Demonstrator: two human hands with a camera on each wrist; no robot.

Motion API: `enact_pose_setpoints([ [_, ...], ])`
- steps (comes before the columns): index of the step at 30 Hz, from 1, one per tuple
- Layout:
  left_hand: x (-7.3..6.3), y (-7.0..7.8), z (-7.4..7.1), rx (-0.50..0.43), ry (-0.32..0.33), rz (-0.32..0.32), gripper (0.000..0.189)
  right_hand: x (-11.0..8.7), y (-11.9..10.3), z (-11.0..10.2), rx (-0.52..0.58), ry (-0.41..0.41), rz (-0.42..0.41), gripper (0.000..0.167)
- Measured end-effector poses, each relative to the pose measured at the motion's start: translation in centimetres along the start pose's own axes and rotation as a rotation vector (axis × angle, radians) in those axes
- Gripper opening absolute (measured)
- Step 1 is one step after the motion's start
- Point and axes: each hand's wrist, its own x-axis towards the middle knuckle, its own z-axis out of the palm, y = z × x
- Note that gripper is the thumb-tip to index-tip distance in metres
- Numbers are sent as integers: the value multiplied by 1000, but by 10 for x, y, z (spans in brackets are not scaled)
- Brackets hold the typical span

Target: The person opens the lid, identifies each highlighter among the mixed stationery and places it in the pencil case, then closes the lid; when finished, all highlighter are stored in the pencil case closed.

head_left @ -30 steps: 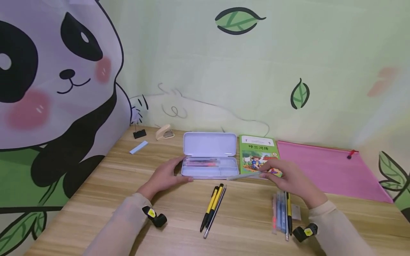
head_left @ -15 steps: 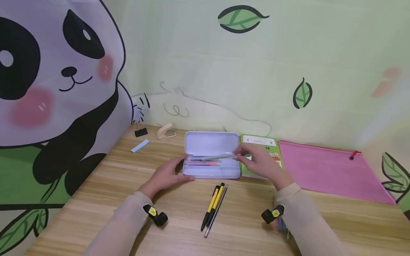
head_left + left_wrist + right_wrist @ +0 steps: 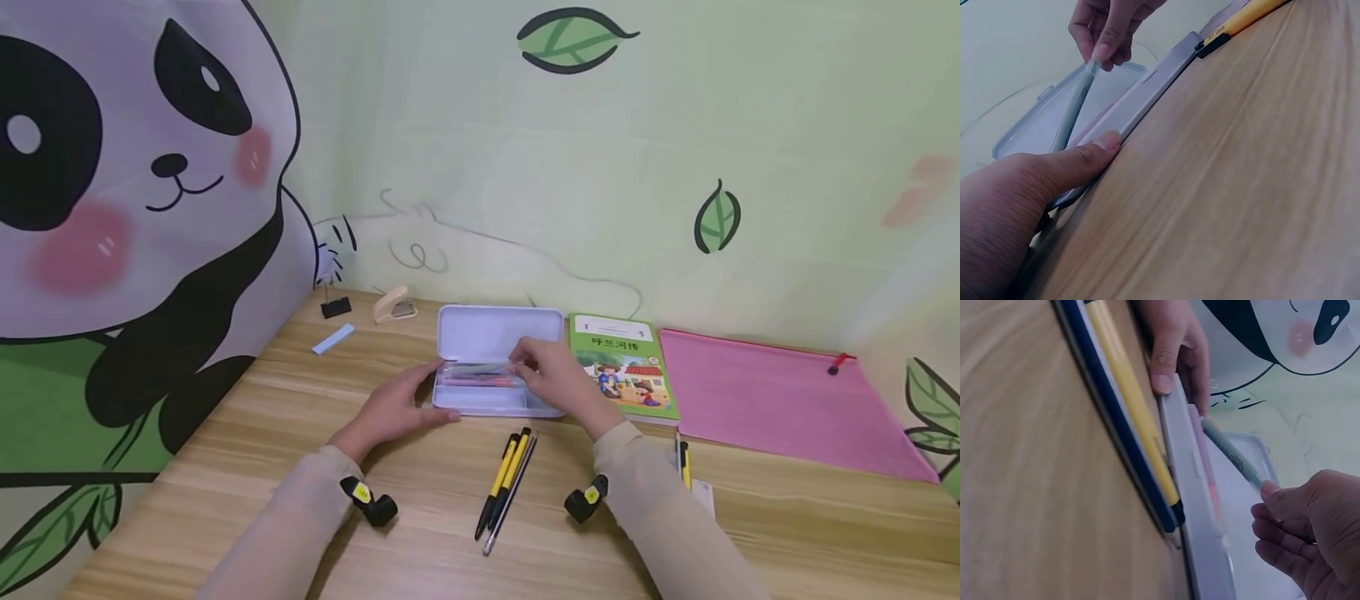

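An open white pencil case (image 3: 480,403) lies on the wooden table, its lid (image 3: 498,329) raised at the back. My left hand (image 3: 393,412) holds its left end, thumb on the front wall and fingers at the rear corner. Over the case, my right hand (image 3: 553,375) pinches one end of a grey-green pen (image 3: 1232,453) between thumb and fingertips. That pen slants, its far end low near the case's left end in the left wrist view. Pink pens (image 3: 1202,447) lie in the rear compartment. In front of the case are two yellow-and-black pens (image 3: 510,471) and a dark pencil (image 3: 512,493).
To the right stand a green picture book (image 3: 622,367) and a pink zip pouch (image 3: 787,400). More pens (image 3: 686,465) and a small pale block (image 3: 703,498) lie partly hidden behind my right forearm. A stapler (image 3: 395,306), black binder clip (image 3: 336,307) and blue strip (image 3: 333,339) sit back left.
My right hand has carried the grey-green pen leftward from in front of the book to over the pencil case's rear compartment. My left hand has kept its hold on the case.
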Motion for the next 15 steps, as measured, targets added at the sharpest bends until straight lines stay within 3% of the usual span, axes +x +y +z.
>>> enact_pose_setpoints([
  [15,1,1,1,1,8,-2,105,1,5,10,-116,-30,35,15],
])
